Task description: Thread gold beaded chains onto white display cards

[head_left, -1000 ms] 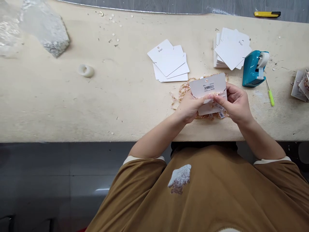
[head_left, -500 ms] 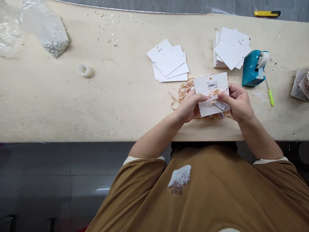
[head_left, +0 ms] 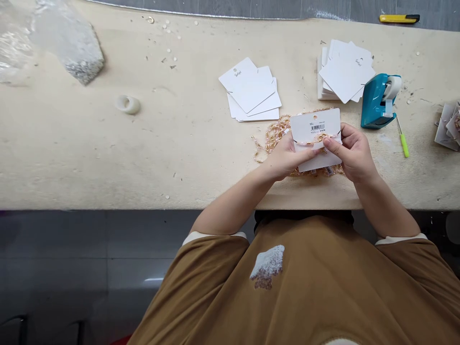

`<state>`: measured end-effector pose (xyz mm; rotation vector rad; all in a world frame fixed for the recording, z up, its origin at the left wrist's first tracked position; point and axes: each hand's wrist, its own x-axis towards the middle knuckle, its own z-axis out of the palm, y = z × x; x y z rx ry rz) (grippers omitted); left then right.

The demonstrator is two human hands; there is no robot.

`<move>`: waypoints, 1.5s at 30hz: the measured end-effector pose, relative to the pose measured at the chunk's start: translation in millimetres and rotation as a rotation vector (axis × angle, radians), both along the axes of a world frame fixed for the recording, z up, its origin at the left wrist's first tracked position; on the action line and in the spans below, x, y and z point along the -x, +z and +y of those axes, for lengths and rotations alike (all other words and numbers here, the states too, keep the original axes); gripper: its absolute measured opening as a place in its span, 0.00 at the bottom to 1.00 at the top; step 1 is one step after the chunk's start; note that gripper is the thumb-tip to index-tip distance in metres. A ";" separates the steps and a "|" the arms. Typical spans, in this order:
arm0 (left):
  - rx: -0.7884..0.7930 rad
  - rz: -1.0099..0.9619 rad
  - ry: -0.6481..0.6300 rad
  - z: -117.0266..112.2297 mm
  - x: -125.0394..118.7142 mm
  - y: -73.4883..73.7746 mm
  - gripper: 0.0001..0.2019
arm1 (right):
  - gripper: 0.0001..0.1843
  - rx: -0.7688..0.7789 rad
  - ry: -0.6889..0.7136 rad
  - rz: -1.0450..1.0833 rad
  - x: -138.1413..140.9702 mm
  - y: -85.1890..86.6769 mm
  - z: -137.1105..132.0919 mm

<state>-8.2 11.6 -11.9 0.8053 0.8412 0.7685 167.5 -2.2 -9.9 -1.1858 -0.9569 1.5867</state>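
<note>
Both my hands hold a white card [head_left: 314, 127] with a barcode, just above the table's near edge. My left hand [head_left: 283, 158] grips its left side, thumb pressed on the front. My right hand [head_left: 354, 153] pinches the card's right side, thumb pressing a gold chain across its middle. A heap of gold chains [head_left: 276, 136] lies on the table under and behind the card.
Two stacks of white cards [head_left: 251, 91] [head_left: 345, 72] lie behind. A teal tape dispenser [head_left: 377, 100], a green-handled tool [head_left: 402, 141] and more carded pieces [head_left: 449, 127] sit right. A tape roll [head_left: 127, 104], plastic bag [head_left: 68, 45] and yellow knife [head_left: 398, 18] lie farther off.
The card has turned slightly and shifted right in my hands. My thumbs have moved closer together across its middle, over the chain.
</note>
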 end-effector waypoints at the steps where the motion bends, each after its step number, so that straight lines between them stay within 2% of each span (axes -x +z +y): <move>1: -0.024 0.005 -0.002 -0.2 -0.6 -0.6 0.36 | 0.26 -0.026 0.002 -0.017 0.5 -0.9 -0.3; 8: -0.162 0.008 -0.033 -1.5 -1.6 -5.8 0.30 | 0.29 -0.134 -0.005 -0.132 3.5 -5.5 -2.3; 17: -0.269 0.051 -0.056 -1.2 -1.7 -7.1 0.29 | 0.34 -0.061 -0.034 -0.132 7.1 3.5 -1.8; 21: -0.228 0.066 -0.077 0.1 0.3 -7.8 0.31 | 0.35 -0.045 -0.002 -0.126 5.0 5.5 -0.1; 26: -0.037 -0.022 -0.105 2.3 4.2 -3.0 0.36 | 0.36 -0.023 0.015 -0.121 2.9 5.8 0.1; 28: -0.050 -0.016 -0.129 2.9 5.1 -0.4 0.34 | 0.36 -0.011 0.020 -0.110 2.2 6.6 0.5; 32: -0.183 0.042 -0.201 4.9 7.9 1.2 0.28 | 0.37 0.011 0.034 -0.050 -0.3 8.2 2.5; 35: -0.221 0.056 -0.242 6.6 10.5 -0.7 0.28 | 0.35 0.043 0.055 -0.043 -3.3 7.7 3.6; 41: -0.185 0.028 -0.248 6.3 11.1 -7.1 0.29 | 0.32 0.041 0.069 -0.042 -5.5 4.8 3.3; 45: -0.094 0.001 -0.229 4.8 9.5 -9.6 0.27 | 0.32 0.039 0.075 -0.057 -4.8 4.3 2.5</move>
